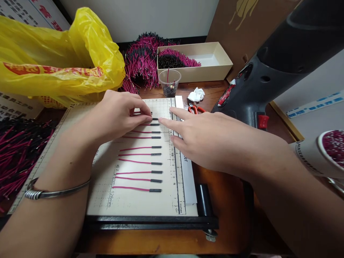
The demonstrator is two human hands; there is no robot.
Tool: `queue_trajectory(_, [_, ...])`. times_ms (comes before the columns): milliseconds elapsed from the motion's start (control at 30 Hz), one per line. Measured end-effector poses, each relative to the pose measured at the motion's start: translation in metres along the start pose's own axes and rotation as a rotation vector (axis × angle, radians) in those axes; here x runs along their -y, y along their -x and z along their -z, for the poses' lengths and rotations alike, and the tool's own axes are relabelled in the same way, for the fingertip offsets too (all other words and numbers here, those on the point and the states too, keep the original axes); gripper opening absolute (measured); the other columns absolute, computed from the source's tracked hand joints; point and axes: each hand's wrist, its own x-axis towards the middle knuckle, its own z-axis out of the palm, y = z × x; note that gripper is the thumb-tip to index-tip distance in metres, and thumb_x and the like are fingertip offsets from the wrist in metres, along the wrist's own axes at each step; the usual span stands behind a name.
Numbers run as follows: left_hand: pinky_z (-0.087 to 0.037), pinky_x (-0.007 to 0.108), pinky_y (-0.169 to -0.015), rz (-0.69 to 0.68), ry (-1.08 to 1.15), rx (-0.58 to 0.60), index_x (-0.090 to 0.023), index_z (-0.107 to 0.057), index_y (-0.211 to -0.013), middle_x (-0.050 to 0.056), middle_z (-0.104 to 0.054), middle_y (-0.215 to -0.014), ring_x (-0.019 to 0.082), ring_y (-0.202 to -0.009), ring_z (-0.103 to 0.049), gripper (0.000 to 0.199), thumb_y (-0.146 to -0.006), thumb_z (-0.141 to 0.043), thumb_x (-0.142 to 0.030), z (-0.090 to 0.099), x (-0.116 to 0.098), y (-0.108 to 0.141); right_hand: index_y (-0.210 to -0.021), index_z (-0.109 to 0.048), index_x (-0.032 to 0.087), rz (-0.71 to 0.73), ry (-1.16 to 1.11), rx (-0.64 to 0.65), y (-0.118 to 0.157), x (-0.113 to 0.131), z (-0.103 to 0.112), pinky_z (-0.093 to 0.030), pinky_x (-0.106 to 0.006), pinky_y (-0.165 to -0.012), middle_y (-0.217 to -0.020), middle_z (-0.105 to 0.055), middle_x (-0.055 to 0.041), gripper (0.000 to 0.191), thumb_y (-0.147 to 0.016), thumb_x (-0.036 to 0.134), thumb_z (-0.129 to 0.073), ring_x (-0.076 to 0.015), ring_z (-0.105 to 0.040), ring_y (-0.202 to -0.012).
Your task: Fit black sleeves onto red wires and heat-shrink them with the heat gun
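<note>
Several pink wires with black sleeves (156, 163) lie in a column across a cream ruled board (145, 206), their sleeved ends toward the right. At the top of the column, my left hand (120, 113) pinches a pink wire whose black end (155, 119) pokes out past the fingertips. My right hand (188, 130) has its fingers spread over the board's ruled right edge, palm down. Its index fingertip is right by that black end. Nothing shows held in my right hand.
Behind the board stand a clear cup (170, 87) and a cream box (193, 74) of wires. A yellow bag (59, 82) is at left, red-handled pliers (196, 108) and a dark heat tool (242, 93) at right, near a white cup (309, 154).
</note>
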Motion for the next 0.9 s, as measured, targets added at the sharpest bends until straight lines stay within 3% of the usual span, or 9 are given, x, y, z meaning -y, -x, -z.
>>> queue_trajectory(267, [-0.041, 0.031, -0.072, -0.012, 0.022, -0.007, -0.024, -0.075, -0.080, 0.002, -0.072, -0.079, 0.017, -0.069, -0.058, 0.031, -0.084, -0.055, -0.047, 0.0001, -0.0011, 0.0009, -0.154, -0.037, 0.033, 0.011, -0.015, -0.004, 0.0016, -0.0011, -0.0004, -0.049, -0.037, -0.066, -0.140, -0.052, -0.0127, 0.052, -0.103, 0.033, -0.028, -0.0270, -0.068, -0.088])
queue_trajectory(500, [-0.042, 0.030, -0.072, -0.041, 0.014, -0.026, -0.024, -0.075, -0.080, 0.003, -0.073, -0.082, 0.016, -0.069, -0.059, 0.031, -0.085, -0.055, -0.046, -0.0002, -0.0001, 0.0004, -0.157, -0.031, 0.033, 0.011, 0.021, 0.003, 0.0015, 0.0000, 0.0006, -0.050, -0.038, -0.065, -0.139, -0.053, -0.0133, 0.055, -0.102, 0.031, -0.029, -0.0250, -0.069, -0.080])
queue_trajectory(800, [-0.042, 0.029, -0.071, -0.038, 0.032, -0.034, -0.023, -0.077, -0.082, 0.004, -0.074, -0.084, 0.016, -0.070, -0.059, 0.032, -0.086, -0.056, -0.047, -0.0019, 0.0011, 0.0011, -0.161, -0.024, 0.029, 0.032, 0.050, 0.025, 0.0031, 0.0003, -0.0013, -0.056, -0.041, -0.076, -0.159, -0.037, -0.0180, 0.061, -0.101, 0.023, -0.029, -0.0282, -0.069, -0.100])
queue_trajectory(900, [-0.042, 0.029, -0.070, -0.042, 0.048, -0.040, -0.024, -0.078, -0.082, 0.004, -0.074, -0.085, 0.016, -0.070, -0.060, 0.032, -0.086, -0.057, -0.049, -0.0018, 0.0013, 0.0014, -0.161, -0.025, 0.025, 0.054, 0.140, 0.012, 0.0054, 0.0025, -0.0028, -0.056, -0.038, -0.070, -0.161, -0.032, -0.0227, 0.061, -0.100, 0.024, -0.030, -0.0266, -0.070, -0.094])
